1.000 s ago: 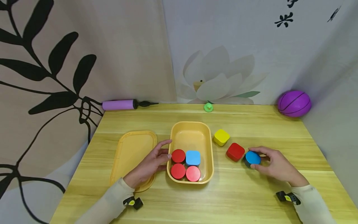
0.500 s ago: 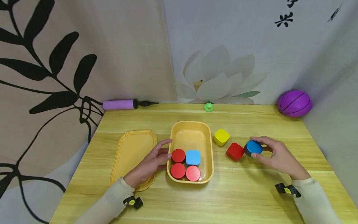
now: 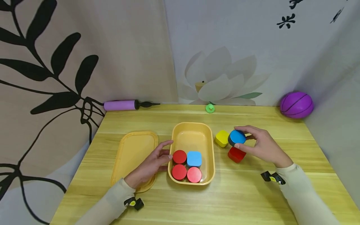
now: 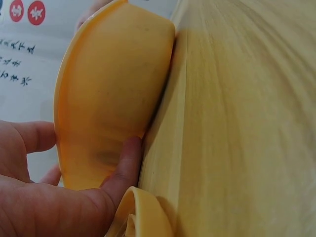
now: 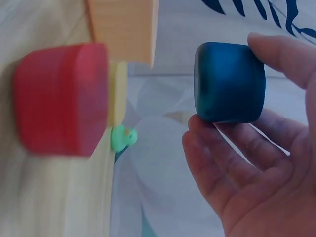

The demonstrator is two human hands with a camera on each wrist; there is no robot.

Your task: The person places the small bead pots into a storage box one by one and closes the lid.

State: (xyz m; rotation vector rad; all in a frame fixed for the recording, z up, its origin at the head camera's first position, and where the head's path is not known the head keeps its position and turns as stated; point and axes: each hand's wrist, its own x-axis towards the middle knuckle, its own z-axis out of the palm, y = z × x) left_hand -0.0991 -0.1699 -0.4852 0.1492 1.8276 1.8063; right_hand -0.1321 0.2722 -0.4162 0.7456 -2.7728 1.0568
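In the head view my right hand [image 3: 261,145] pinches a blue round block [image 3: 236,137] between thumb and fingers. The right wrist view shows that blue block [image 5: 229,82] raised off the table. Under it sits a red squarish block [image 3: 235,155], and a yellow squarish block [image 3: 222,138] is just to its left. My left hand [image 3: 150,165] rests its fingertips on the left outer wall of a yellow-orange box [image 3: 206,162]. Inside the box's near half are several red round blocks [image 3: 179,172] and one light blue squarish block [image 3: 194,158].
A matching lid [image 3: 133,153] lies left of the box, partly under the left arm. Along the back edge are a purple pump [image 3: 121,105], a green toy duck [image 3: 210,108] and a purple ball [image 3: 297,105]. A curtain hangs behind the wooden table [image 3: 219,203].
My right hand has lifted the blue round block off the table and carried it left and away from me, over the red squarish block. The left hand and box have stayed put.
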